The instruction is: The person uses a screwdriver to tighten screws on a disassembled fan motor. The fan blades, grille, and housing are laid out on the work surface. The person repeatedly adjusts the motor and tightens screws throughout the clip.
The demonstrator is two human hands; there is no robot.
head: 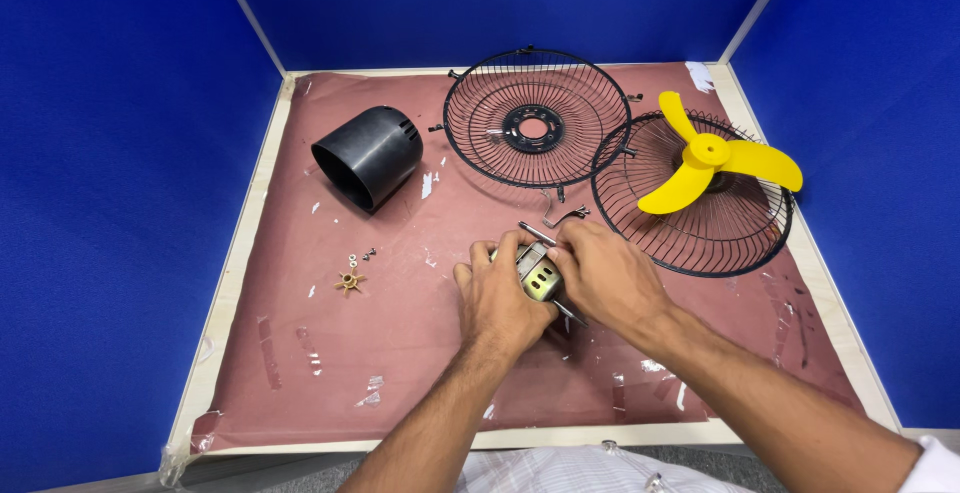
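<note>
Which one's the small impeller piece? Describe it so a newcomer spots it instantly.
Start at the black cylindrical housing lying on its side at the brown mat's far left. Come toward the near edge, past a few tiny screws. The impeller is the small tan star-shaped part with radiating vanes, the only tan piece there.

No packages, labels, signs or screens anywhere in view.
</note>
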